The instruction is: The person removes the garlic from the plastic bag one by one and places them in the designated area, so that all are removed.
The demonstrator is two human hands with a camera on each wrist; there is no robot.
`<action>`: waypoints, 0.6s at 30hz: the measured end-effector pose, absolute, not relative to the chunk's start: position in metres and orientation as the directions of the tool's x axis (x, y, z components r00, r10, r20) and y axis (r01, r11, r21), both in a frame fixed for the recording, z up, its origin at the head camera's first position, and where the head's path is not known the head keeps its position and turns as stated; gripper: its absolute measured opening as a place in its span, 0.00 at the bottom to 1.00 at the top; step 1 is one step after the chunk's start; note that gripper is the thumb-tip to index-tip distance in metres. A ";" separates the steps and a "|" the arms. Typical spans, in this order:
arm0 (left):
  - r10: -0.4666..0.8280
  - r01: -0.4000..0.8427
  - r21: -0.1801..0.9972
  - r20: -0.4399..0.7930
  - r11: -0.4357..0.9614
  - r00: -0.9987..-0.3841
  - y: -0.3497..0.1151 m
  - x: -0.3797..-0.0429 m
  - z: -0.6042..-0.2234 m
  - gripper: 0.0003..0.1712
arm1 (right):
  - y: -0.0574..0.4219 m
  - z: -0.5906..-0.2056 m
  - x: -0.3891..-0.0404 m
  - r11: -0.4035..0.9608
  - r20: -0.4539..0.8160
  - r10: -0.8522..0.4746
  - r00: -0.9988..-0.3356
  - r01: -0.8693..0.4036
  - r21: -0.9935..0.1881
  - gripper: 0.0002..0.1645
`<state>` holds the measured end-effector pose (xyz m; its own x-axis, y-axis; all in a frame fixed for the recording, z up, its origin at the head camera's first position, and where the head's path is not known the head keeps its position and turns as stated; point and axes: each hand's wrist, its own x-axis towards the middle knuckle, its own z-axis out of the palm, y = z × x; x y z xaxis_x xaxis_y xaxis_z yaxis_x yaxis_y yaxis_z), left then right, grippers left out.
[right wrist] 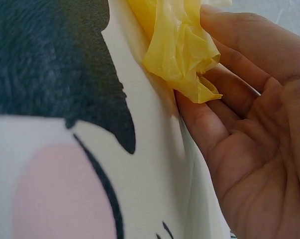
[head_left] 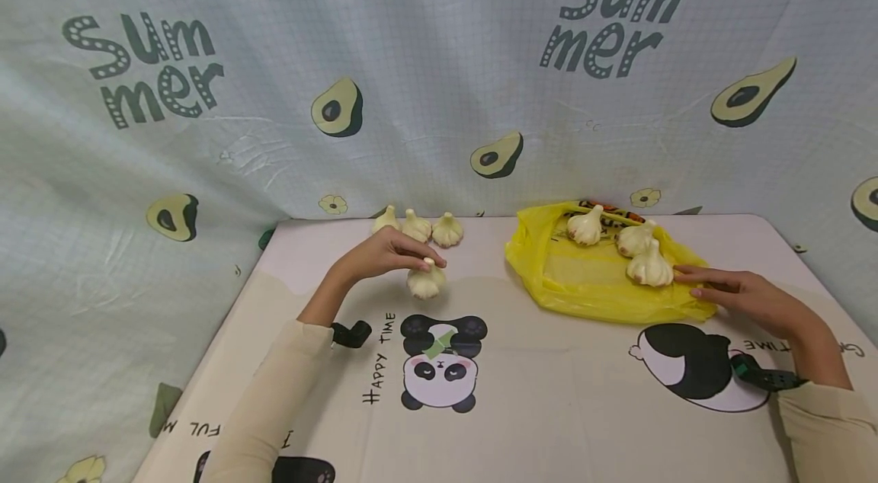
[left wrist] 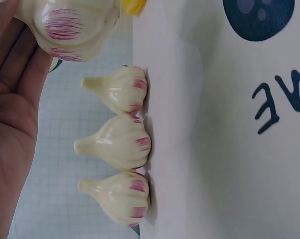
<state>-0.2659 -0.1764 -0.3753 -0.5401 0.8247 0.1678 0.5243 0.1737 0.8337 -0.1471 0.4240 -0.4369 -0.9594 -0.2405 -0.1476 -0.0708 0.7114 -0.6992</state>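
My left hand [head_left: 392, 251] pinches a garlic bulb [head_left: 426, 283] near its neck, holding it upright over the table; its purple-streaked side fills the top of the left wrist view. Just behind it stand three more bulbs in a row, among them the right-hand garlic bulb [head_left: 447, 230]. At the right, my right hand [head_left: 754, 300] rests at the edge of a yellow plastic bag [head_left: 583, 292], its fingers extended toward the nearest garlic bulb [head_left: 650, 267] on the bag. Crumpled yellow plastic lies against those fingers [right wrist: 239, 57] in the right wrist view.
Two other garlic bulbs, the left one [head_left: 585, 225] and the back one [head_left: 635, 238], also sit on the bag. The table [head_left: 549, 407] has a cloth printed with a panda and lettering. Behind it hangs a curtain [head_left: 425, 49] with avocado prints.
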 end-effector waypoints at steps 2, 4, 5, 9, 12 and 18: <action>0.818 0.518 0.837 0.169 0.175 -0.549 -0.179 -0.266 -0.376 0.12 | 0.425 -0.437 -0.146 0.714 -0.136 -0.247 -0.959 -0.085 -0.695 0.25; 0.813 0.513 0.839 0.168 0.178 -0.557 -0.181 -0.267 -0.377 0.12 | 0.425 -0.437 -0.146 0.716 -0.126 -0.250 -0.960 -0.095 -0.691 0.25; 0.811 0.512 0.840 0.167 0.181 -0.560 -0.182 -0.267 -0.377 0.12 | 0.425 -0.437 -0.146 0.717 -0.126 -0.250 -0.960 -0.096 -0.691 0.24; 0.807 0.502 0.844 0.158 0.190 -0.569 -0.187 -0.267 -0.377 0.12 | 0.424 -0.436 -0.147 0.708 -0.139 -0.246 -0.959 -0.080 -0.702 0.24; 0.801 0.498 0.845 0.154 0.196 -0.578 -0.191 -0.267 -0.377 0.12 | 0.423 -0.435 -0.148 0.690 -0.157 -0.242 -0.958 -0.055 -0.722 0.24; 0.780 0.498 0.837 0.150 0.227 -0.608 -0.203 -0.268 -0.378 0.12 | 0.423 -0.434 -0.147 0.681 -0.147 -0.248 -0.957 -0.065 -0.729 0.24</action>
